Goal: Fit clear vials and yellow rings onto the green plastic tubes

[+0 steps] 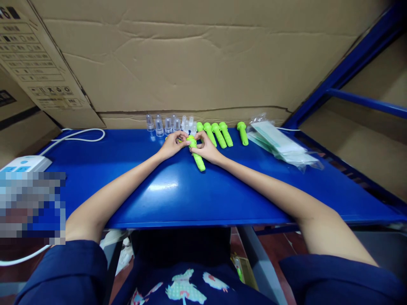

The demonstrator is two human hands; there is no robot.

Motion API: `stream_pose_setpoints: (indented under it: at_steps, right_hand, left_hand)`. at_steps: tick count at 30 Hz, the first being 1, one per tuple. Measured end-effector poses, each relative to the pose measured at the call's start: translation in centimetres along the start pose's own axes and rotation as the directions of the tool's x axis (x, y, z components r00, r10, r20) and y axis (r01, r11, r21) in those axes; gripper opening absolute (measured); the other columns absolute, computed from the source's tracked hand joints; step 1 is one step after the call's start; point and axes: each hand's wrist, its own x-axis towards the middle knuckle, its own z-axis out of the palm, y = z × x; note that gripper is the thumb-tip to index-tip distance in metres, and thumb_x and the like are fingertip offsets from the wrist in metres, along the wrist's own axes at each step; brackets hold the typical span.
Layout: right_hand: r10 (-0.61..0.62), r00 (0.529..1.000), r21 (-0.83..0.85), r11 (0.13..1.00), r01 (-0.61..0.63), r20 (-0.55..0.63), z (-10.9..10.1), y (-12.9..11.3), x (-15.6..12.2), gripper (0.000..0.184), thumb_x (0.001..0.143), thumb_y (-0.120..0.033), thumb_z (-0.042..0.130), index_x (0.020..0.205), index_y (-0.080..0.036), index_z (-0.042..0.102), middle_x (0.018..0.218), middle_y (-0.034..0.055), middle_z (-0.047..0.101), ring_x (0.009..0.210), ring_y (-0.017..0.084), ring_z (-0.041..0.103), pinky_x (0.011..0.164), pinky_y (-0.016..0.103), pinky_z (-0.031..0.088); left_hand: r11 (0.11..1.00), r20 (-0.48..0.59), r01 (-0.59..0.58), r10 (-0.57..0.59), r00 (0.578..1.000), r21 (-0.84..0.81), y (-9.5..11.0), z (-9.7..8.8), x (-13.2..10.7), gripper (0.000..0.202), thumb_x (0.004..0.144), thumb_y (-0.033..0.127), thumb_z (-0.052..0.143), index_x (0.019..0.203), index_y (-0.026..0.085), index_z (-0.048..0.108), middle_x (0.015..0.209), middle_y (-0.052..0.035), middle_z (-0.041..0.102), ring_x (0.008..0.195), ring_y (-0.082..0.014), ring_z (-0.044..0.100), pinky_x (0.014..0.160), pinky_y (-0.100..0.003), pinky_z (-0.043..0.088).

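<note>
A lime-green tube-shaped piece with a wider capped top slants between my two hands over the blue table. My right hand is closed around its upper part. At its top, my left hand pinches with thumb and fingers; the exact spot it grips is partly hidden. Just behind my hands several clear plastic bottle-shaped pieces stand upright in a row. Some smaller whitish clear pieces are among them. Several more green tube-shaped pieces lie side by side to the right, and a single one lies farther right.
Clear plastic bags with flat white and green contents lie at the right on the blue table. A white power strip with a cable is at the left. Cardboard walls the back; a blue metal frame rises at right.
</note>
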Motion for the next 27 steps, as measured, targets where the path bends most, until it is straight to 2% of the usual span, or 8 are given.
stream_pose_setpoints:
  at_steps: [3,6,12,16,22,27]
  right_hand:
    - [-0.015,1.000,0.017,1.000,0.014,0.007,0.03,0.06,0.03,0.050,0.067,-0.031,0.073,0.097,-0.026,0.033,0.109,-0.0008,0.047,0.066,0.006,0.062,0.054,0.023,0.056]
    - [-0.014,1.000,0.042,0.999,0.014,-0.002,0.09,0.00,-0.01,0.053,0.067,-0.030,0.074,0.103,-0.027,0.034,0.113,-0.0002,0.046,0.066,0.006,0.063,0.056,0.024,0.057]
    - [-0.023,1.000,0.105,0.994,0.024,-0.013,0.34,-0.26,-0.01,0.060,0.069,-0.035,0.079,0.109,-0.029,0.035,0.115,0.0005,0.048,0.068,0.009,0.067,0.065,0.032,0.063]
    - [-0.019,0.999,0.145,0.989,0.024,-0.036,0.54,-0.19,0.10,0.063,0.069,-0.045,0.082,0.108,-0.028,0.036,0.118,0.0019,0.050,0.070,0.011,0.069,0.066,0.035,0.065]
    - [-0.010,1.000,0.161,0.987,0.014,-0.023,0.60,0.01,0.06,0.062,0.073,-0.053,0.081,0.111,-0.026,0.040,0.115,0.0047,0.054,0.084,0.019,0.073,0.075,0.043,0.067]
    - [-0.034,0.999,0.151,0.988,0.037,-0.021,0.61,-0.02,-0.20,0.066,0.069,-0.052,0.084,0.109,-0.027,0.038,0.121,0.0043,0.049,0.087,0.018,0.073,0.074,0.043,0.067]
  left_hand:
    - [1.000,0.016,0.003,-0.003,1.000,0.014,-0.03,0.02,-0.01,0.019,0.077,0.026,0.076,0.087,0.016,0.065,0.075,0.0012,0.062,0.070,-0.0125,0.055,0.068,-0.025,0.042]
    - [0.999,0.010,0.001,-0.001,1.000,0.037,-0.04,0.07,-0.07,0.017,0.079,0.026,0.074,0.088,0.016,0.064,0.076,0.0013,0.062,0.070,-0.0122,0.055,0.068,-0.025,0.042]
    - [0.994,-0.090,-0.089,0.095,0.991,0.068,-0.01,0.30,-0.25,0.021,0.079,0.025,0.074,0.093,0.017,0.061,0.089,-0.0018,0.065,0.085,-0.0145,0.062,0.075,-0.026,0.047]
    - [0.987,-0.158,-0.131,0.145,0.977,0.098,-0.14,0.42,-0.30,0.020,0.082,0.028,0.073,0.093,0.018,0.059,0.091,-0.0026,0.065,0.085,-0.0143,0.063,0.078,-0.027,0.050]
    - [0.993,-0.193,-0.105,0.114,0.975,0.053,-0.45,0.39,-0.27,0.025,0.081,0.033,0.077,0.089,0.018,0.058,0.087,-0.0015,0.066,0.079,-0.0130,0.064,0.074,-0.026,0.051]
    - [0.996,-0.199,-0.080,0.087,0.976,0.043,-0.39,0.32,-0.32,0.021,0.080,0.029,0.077,0.090,0.017,0.063,0.088,-0.0019,0.070,0.079,-0.0128,0.065,0.073,-0.025,0.049]
